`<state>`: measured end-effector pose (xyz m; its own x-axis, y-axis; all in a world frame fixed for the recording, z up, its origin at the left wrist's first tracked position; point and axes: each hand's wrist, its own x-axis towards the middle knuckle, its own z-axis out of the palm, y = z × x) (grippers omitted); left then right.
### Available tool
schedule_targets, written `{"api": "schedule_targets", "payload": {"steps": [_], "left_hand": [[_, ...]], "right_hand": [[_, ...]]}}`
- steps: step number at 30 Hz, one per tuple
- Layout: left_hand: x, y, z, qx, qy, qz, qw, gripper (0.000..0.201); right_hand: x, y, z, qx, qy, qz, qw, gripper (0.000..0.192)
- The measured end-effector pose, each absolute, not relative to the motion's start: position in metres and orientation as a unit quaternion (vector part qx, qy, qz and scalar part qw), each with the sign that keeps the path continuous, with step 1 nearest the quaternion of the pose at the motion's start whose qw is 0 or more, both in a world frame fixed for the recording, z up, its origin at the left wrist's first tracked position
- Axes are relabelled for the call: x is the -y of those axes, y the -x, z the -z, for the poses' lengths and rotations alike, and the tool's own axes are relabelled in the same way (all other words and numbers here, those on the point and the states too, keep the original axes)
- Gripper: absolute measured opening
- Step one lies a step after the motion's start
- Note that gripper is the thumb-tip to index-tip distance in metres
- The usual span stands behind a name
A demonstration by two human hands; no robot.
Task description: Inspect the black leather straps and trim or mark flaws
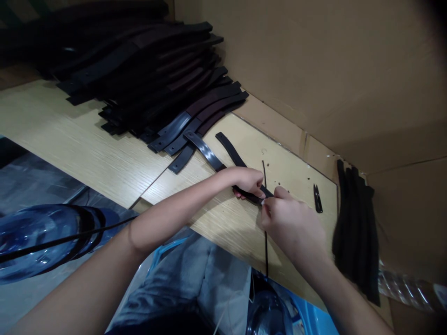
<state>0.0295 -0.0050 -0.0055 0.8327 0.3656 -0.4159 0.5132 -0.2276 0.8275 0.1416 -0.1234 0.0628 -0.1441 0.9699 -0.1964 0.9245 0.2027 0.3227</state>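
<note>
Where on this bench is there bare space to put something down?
Bare wood lies left, between the strap pile and the bench's near edge. A smaller bare patch sits between the small snips and the cardboard wall. It is crowded where the left hand and right hand hold a strap.

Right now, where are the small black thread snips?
The thread snips lie on the wooden tabletop, right of the right hand, left of the black bundle.

Both bare forearms are reaching forward and inward, the left hand [246, 180] curling palm down, the right hand [289, 223] pinching with its fingertips beside it
</note>
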Motion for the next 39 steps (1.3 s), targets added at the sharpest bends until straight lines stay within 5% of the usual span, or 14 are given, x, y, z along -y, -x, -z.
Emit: {"api": "schedule_targets", "payload": {"steps": [39], "left_hand": [[0.0058, -0.0295, 0.0056, -0.285, -0.782, 0.063, 0.55, 0.029]], "right_hand": [[0.123, -0.1402, -0.0624, -0.761, -0.619, -0.064, 0.183, 0.021]]}}
